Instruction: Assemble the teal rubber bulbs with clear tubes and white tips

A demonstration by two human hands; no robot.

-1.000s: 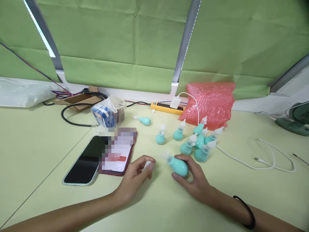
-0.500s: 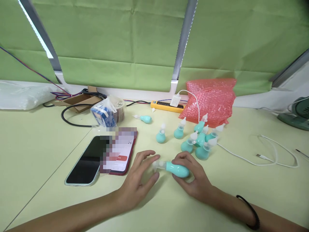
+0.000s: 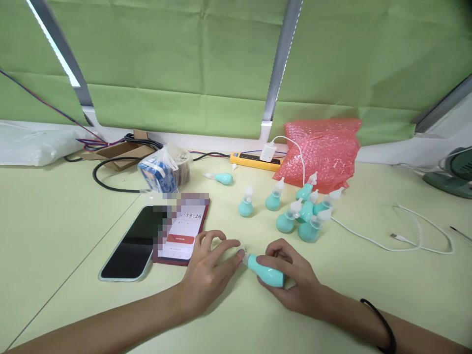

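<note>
A teal nasal aspirator (image 3: 268, 273) lies on its side between my hands, its clear nozzle pointing left. My right hand (image 3: 299, 282) is closed around the teal bulb, thumb below and fingers on top. With thumb and index finger, my left hand (image 3: 207, 275) pinches the clear nozzle, which those fingers partly hide; its other fingers are curled. Beyond my right hand stand several more teal aspirators with clear tips, among them a front one (image 3: 309, 232) and a left one (image 3: 245, 206). Another aspirator (image 3: 223, 178) lies on its side further back.
A phone with a lit screen (image 3: 184, 223) and a dark phone (image 3: 131, 248) lie left of my left hand. Behind are a bagged blue pack (image 3: 160, 172), a yellow power strip (image 3: 254, 162) and pink bubble wrap (image 3: 322, 152). A white cable (image 3: 372, 246) curls at right.
My left thumb and index finger have closed on the clear nozzle. The aspirator has tilted, its bulb end now nearer to me, and my right hand has shifted its grip on the bulb.
</note>
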